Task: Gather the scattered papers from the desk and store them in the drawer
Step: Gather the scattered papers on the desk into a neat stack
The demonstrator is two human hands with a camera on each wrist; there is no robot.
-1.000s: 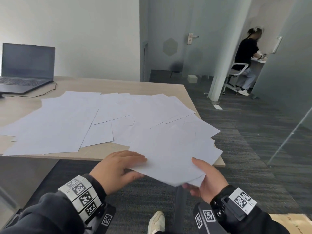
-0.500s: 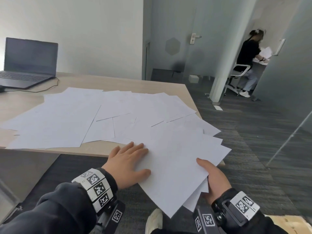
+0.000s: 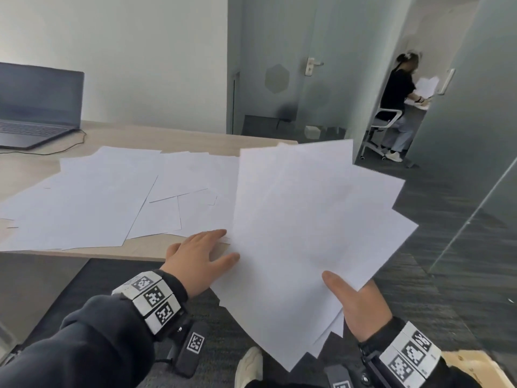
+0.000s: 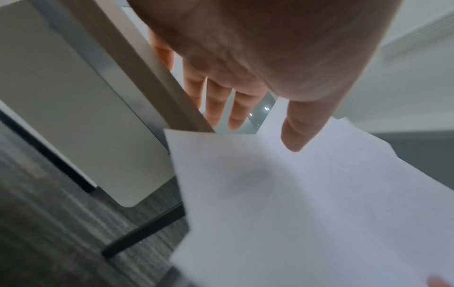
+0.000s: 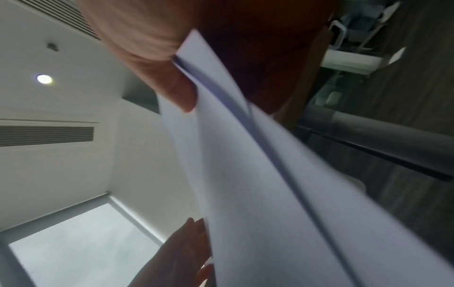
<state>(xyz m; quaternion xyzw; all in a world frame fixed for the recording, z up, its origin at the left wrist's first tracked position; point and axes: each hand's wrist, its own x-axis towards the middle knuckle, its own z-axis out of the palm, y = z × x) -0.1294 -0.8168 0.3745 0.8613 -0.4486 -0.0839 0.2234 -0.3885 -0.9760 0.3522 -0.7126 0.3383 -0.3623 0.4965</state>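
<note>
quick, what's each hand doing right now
Left hand: open, fingers straight, at the edge of the fanned sheaf of papers.
Right hand: holding the sheaf, thumb on top.

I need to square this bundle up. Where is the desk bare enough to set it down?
Bare desk runs along the back edge, between the laptop and the far right corner. The near half is crowded with loose papers; only a thin front strip by the left hand shows.
</note>
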